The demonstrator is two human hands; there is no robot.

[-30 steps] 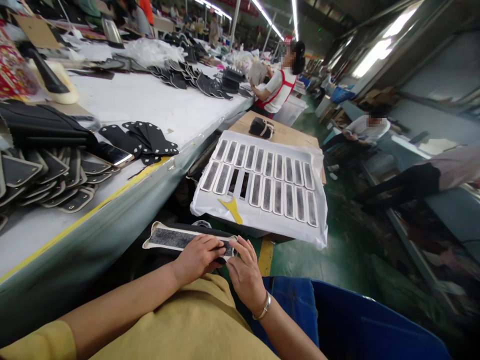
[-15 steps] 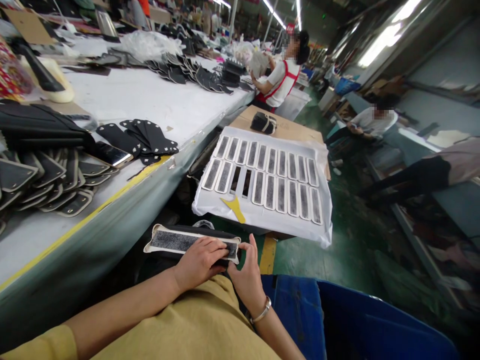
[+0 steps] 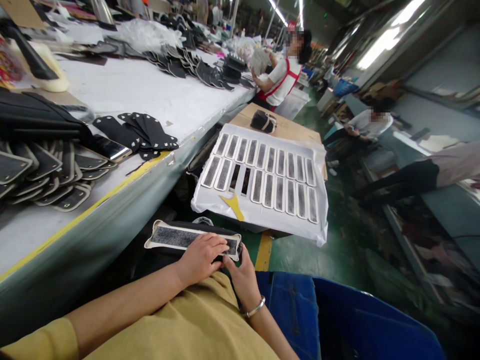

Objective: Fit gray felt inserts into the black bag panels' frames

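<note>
In front of my body lies what looks like a black bag, its long narrow face uppermost, covered by a grey rectangular panel (image 3: 172, 237) with an off-white border and flared corners. My left hand (image 3: 204, 255) rests over the right half of that panel, fingers together on top and thumb near the close edge. At the right end, my right hand (image 3: 243, 272), with a silver bangle on the wrist, grips the corner between thumb and fingers. The bag's underside is hidden. Beyond it, similar white-edged strips (image 3: 279, 192) lie in two rows on a white-covered board (image 3: 240, 187).
A yellow scraper-like tool (image 3: 233, 206) lies on the board's near edge. To the left, a long white table (image 3: 123, 95) carries black cut pieces (image 3: 152, 132), a phone (image 3: 110, 148) and plastic bags. A blue bin (image 3: 292, 310) stands at my right. People work farther off.
My right hand's raised fingers have come down and closed around the bag's right end. My left hand stays on the panel, nearly in place. The view has shifted slightly.
</note>
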